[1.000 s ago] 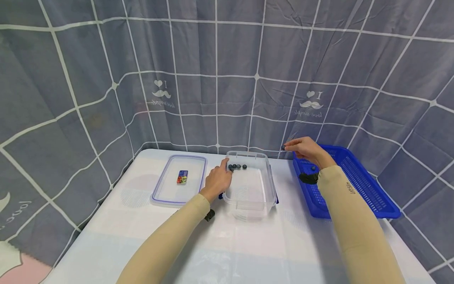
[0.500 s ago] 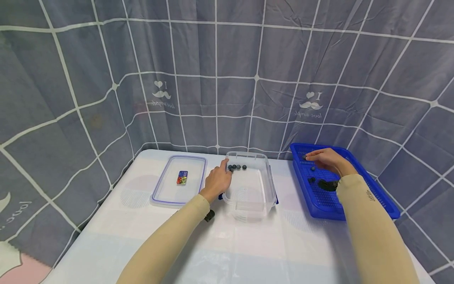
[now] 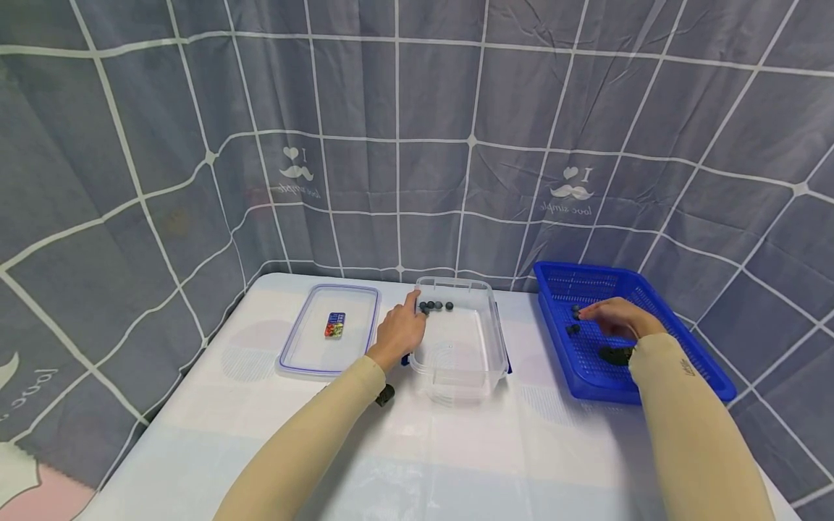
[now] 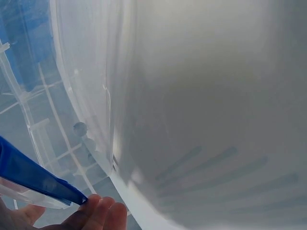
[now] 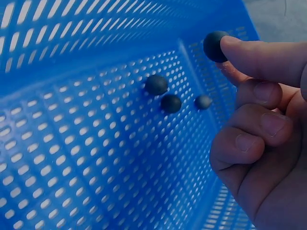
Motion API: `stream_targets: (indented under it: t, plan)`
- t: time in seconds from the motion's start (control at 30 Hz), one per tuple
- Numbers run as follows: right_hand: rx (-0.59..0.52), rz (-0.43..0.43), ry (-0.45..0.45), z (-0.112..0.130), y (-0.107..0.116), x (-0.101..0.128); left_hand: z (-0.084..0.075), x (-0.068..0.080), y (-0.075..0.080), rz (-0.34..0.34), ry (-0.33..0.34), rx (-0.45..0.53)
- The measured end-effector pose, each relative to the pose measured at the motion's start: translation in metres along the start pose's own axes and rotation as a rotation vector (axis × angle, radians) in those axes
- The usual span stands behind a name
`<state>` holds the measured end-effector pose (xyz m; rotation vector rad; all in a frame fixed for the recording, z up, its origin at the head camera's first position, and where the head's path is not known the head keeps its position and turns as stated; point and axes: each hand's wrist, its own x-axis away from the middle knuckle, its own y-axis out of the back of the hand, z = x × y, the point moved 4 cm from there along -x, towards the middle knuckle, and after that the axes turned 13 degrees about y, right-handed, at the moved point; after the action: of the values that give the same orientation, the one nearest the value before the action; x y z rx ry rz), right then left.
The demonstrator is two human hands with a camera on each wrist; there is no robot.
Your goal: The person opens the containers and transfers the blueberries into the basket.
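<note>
Right hand (image 5: 268, 124) has a little round dark ball (image 5: 213, 46) pinched between thumb and finger, over the blue perforated plastic basket (image 3: 602, 391) near three loose dark balls (image 5: 171, 103), whereas a second ago it was out by the far-left corner, and the left hand (image 3: 399, 329) still grips the clear plastic container (image 3: 459, 378).

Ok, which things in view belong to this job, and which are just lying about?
In the job, it seems:
dark ball pinched by the right hand
three dark balls in the blue basket
clear container, left hand at its side
dark balls inside it

Lying about:
blue-edged lid, perhaps for later
colourful label on it
grey curtain behind
</note>
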<state>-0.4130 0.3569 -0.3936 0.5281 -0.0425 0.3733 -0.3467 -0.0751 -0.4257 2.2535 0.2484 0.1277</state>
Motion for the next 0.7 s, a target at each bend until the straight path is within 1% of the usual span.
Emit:
stream_targets:
  t: [0.2, 0.33, 0.4, 0.57, 0.7]
  plan:
    - [0.025, -0.003, -0.031, -0.011, -0.002, 0.004, 0.000, 0.000, 0.000, -0.002, 0.007, -0.002]
    - [0.037, -0.008, -0.055, -0.014, -0.005, 0.007, 0.000, 0.001, 0.000, -0.004, 0.008, -0.004]
    - [0.035, -0.012, -0.052, -0.014, -0.006, 0.008, 0.000, 0.002, 0.000, -0.001, 0.005, -0.005]
    - [0.040, -0.036, -0.025, -0.008, -0.005, 0.006, -0.001, 0.002, 0.001, 0.002, 0.000, -0.008]
    - [0.079, -0.042, 0.007, 0.005, -0.007, 0.001, 0.000, 0.002, 0.000, -0.001, 0.004, -0.013]
